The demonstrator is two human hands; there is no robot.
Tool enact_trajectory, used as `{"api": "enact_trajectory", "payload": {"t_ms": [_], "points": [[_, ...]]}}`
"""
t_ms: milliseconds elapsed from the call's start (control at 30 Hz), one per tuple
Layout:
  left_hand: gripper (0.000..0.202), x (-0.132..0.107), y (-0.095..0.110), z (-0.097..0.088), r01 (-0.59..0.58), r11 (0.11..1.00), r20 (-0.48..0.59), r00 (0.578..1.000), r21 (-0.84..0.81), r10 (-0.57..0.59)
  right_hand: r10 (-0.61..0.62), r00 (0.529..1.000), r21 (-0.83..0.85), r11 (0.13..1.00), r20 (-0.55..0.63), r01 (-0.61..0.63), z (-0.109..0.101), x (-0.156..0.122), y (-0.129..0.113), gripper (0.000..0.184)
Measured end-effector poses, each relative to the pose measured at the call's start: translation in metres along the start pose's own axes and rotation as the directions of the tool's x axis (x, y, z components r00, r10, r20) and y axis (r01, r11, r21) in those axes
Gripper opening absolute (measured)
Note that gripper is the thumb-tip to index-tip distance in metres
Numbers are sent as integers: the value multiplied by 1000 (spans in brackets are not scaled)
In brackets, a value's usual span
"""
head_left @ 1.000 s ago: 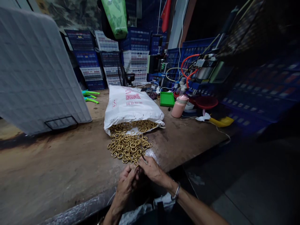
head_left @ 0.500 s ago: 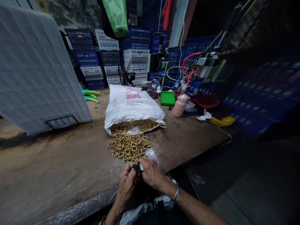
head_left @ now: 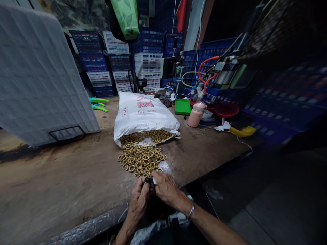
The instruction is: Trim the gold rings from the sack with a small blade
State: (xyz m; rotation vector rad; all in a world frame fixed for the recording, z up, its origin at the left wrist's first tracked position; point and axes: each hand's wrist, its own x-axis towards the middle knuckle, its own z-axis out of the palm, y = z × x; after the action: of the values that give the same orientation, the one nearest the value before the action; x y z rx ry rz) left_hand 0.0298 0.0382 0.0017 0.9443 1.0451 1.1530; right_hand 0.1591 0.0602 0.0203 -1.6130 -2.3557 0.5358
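Note:
A white sack (head_left: 144, 115) lies on the wooden bench (head_left: 63, 180) with its mouth open toward me. Several brass rings (head_left: 141, 159) spill from it in a heap. My left hand (head_left: 138, 200) and my right hand (head_left: 166, 188) meet at the near edge of the heap, fingers pinched together. Between them sits a small dark piece with a pale end (head_left: 150, 181); I cannot make out what it is. A metal bracelet (head_left: 191, 211) circles my right wrist.
A grey quilted panel (head_left: 38, 78) leans at the left. Stacked blue and white crates (head_left: 122, 64) fill the back. A green tray (head_left: 182, 107), a pink bottle (head_left: 196, 115), a red bowl (head_left: 226, 110) and a machine with orange hoses (head_left: 219, 73) stand at the right. Green-handled tools (head_left: 98, 103) lie behind the panel.
Both hands have drawn slightly back from the ring heap toward the bench edge. The small dark piece now shows between their fingertips. The sack and rings have not moved.

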Motion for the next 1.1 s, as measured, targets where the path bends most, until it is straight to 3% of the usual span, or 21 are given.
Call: {"api": "enact_trajectory", "payload": {"t_ms": [200,267,400,500,767,867,967,1100], "points": [[25,-5,4,0,-67,996,19,998,54,66,-32,994,23,999,101,30,-2,4,4,28],[27,-8,7,3,-65,995,27,998,79,64,20,995,-21,1000,94,-18,-1,8,13,27],[30,-12,15,8,89,994,30,996,-57,-87,206,979,-82,975,-11,-206,0,15,39,30],[32,-8,19,5,195,956,23,981,-221,-194,255,964,-23,966,-80,-257,0,17,51,29],[19,-5,11,-10,207,896,32,977,-394,-212,218,968,-16,975,-126,-221,6,15,46,18],[26,-6,11,-13,280,824,77,957,-492,-280,200,966,-20,978,-164,-206,9,15,44,17],[20,-5,9,-14,330,778,57,932,-535,-357,175,969,15,984,-176,-175,11,16,43,20],[25,-1,4,-11,320,818,0,931,-478,-364,84,988,165,984,-132,-62,9,14,33,25]]}}
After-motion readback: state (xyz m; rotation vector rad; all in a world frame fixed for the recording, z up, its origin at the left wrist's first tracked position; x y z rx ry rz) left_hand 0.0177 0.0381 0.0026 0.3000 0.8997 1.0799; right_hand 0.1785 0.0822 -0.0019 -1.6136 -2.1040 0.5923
